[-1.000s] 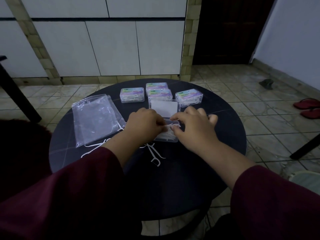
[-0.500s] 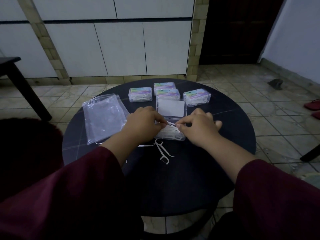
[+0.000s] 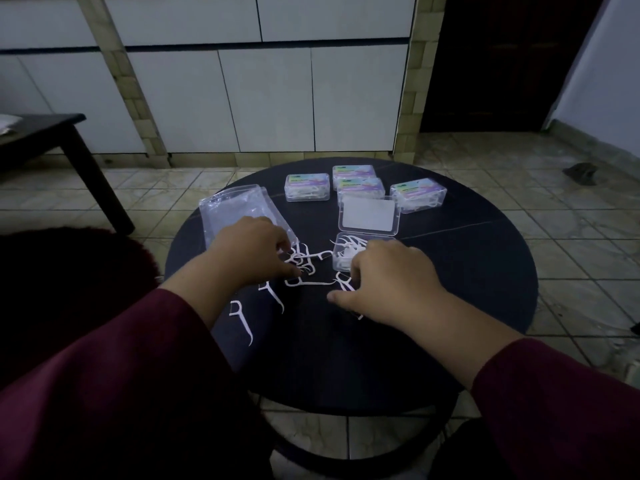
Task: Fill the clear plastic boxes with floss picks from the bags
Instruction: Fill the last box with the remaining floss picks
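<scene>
We are gathering loose floss picks (image 3: 304, 263) beside the open box (image 3: 349, 252) on the table (image 3: 467, 271). Our left hand (image 3: 249, 251) is curling its fingers onto them; our right hand (image 3: 388, 282) is resting, fingers loosely spread. Next we likely need a pinch and a lift into the box.

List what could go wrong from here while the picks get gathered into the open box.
1. The loose floss picks lie tangled; lifting one may drag others out of place.
2. One stray pick lies near the round table's front-left edge and could be swept off.
3. The right hand partly covers the open box and could nudge it.
</scene>
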